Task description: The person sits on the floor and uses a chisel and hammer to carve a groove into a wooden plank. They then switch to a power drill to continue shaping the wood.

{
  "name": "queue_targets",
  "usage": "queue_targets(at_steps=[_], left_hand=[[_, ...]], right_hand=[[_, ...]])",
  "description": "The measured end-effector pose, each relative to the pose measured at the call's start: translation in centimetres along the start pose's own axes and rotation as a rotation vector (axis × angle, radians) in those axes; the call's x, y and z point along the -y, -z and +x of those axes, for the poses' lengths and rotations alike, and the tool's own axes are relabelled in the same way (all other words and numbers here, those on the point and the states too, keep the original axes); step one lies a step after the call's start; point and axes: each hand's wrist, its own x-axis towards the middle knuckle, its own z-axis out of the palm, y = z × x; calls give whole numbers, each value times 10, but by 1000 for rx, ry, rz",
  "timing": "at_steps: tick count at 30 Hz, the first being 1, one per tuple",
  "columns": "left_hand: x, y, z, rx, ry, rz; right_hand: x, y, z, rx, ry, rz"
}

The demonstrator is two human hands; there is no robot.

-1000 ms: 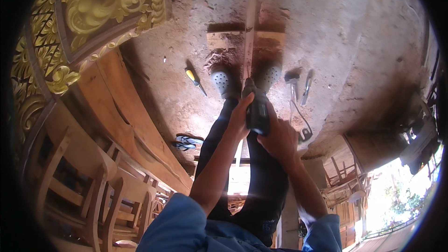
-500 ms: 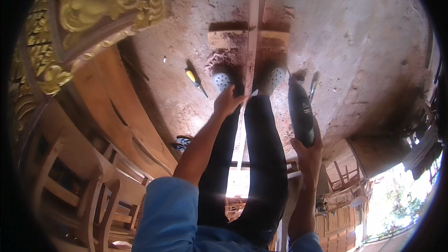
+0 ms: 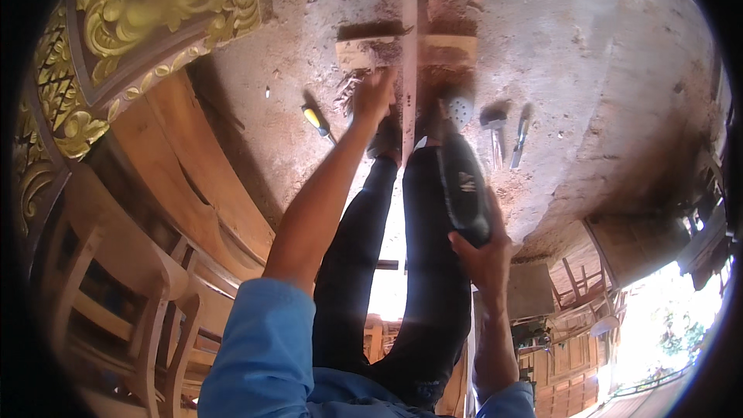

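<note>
My right hand grips the rear of a long dark power-tool-like body, rounded at the near end and narrowing away from me; its far tip is blurred near my right shoe. A long narrow strip of pale wood runs away from me between my legs, across a short wooden block on the floor. My left hand reaches down just left of the strip, by the block's near edge. Blur hides how its fingers are set and whether they touch anything.
A yellow-and-black-handled tool lies left of my feet. To the right lie a hammer and a slim chisel-like tool. Gold-painted carved panels, brown boards and chair frames line the left side.
My left hand has moved away from me, along the strip to the block. My right hand has brought the dark tool left, over my right leg, uncovering the hammer.
</note>
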Motion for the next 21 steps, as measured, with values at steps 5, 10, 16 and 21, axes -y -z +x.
queue_targets(at_steps=[5,10,16,21], left_hand=[[21,-30,-119,493,438,-524],[7,-34,-147,404,384,-944],[1,-33,-144,345,402,-945],[4,-28,-141,332,394,-960]], right_hand=[[7,-33,15,-26,223,-295],[11,-52,21,35,114,-354],[14,-56,26,56,72,-356],[16,-62,29,55,85,-370]])
